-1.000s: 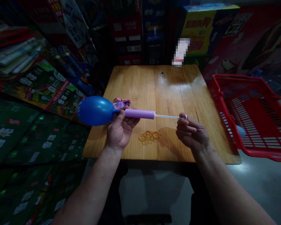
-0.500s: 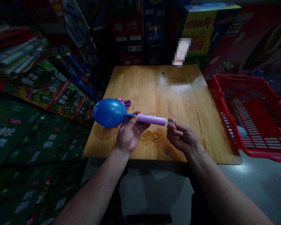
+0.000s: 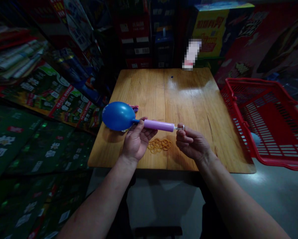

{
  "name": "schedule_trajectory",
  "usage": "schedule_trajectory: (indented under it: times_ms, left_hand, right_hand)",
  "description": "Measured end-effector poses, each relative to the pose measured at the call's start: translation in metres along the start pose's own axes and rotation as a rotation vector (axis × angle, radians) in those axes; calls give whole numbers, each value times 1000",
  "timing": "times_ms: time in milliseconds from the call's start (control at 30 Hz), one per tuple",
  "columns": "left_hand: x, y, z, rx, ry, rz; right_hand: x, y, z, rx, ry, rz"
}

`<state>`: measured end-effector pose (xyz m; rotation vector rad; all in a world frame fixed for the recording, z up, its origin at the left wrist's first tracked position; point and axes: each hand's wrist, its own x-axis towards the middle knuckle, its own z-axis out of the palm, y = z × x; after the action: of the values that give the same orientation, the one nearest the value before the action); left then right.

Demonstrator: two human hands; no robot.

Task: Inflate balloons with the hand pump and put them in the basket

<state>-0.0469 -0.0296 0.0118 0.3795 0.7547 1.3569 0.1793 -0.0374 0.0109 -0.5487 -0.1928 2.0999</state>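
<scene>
A partly inflated blue balloon (image 3: 118, 116) points left, its neck fitted on the end of a lilac hand pump (image 3: 159, 125). Where the neck meets the pump, my left hand (image 3: 137, 141) is closed, thumb on top. My right hand (image 3: 192, 141) grips the white pull handle (image 3: 183, 127) at the pump's other end; only a short length of rod shows. Below the pump, several tan rubber bands (image 3: 160, 145) lie on the wooden table (image 3: 186, 99). Uninflated balloons (image 3: 135, 108) lie behind the blue one, mostly hidden by it.
At the right stands a red shopping basket (image 3: 270, 122) with a pale blue round thing (image 3: 255, 138) in it. Green cartons (image 3: 44, 142) stack up along the left side. More boxes (image 3: 136, 36) line the table's back edge. A tiny dark blue piece (image 3: 172, 77) lies near the back.
The blue balloon has turned a little, so its white print is now mostly out of sight. Both hands hold the pump and handle much as before.
</scene>
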Motion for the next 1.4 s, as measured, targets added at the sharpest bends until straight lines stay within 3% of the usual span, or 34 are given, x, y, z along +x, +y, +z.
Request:
schedule_trajectory:
  times_ms: [167, 367, 633, 800, 967, 1133, 1267, 1400]
  left_hand:
    - [3, 13, -5, 27, 26, 117]
    - [-7, -8, -1, 48, -12, -19]
    - [1, 15, -4, 43, 8, 152]
    - [-6, -5, 1, 45, -42, 16]
    - [-7, -11, 7, 19, 4, -5]
    - [-2, -1, 0, 6, 26, -5]
    - [3, 19, -9, 29, 4, 100]
    - [0, 20, -6, 68, -21, 119]
  right_hand:
    - [-6, -12, -2, 23, -13, -105]
    - [3, 16, -7, 86, 7, 37]
    - [-5, -11, -2, 104, -28, -87]
    - [5, 11, -8, 113, 7, 13]
    - [8, 18, -6, 119, -30, -4]
    - [3, 7, -3, 70, -10, 2]
    - [-6, -8, -1, 54, -15, -60]
    - [-3, -1, -4, 49, -9, -60]
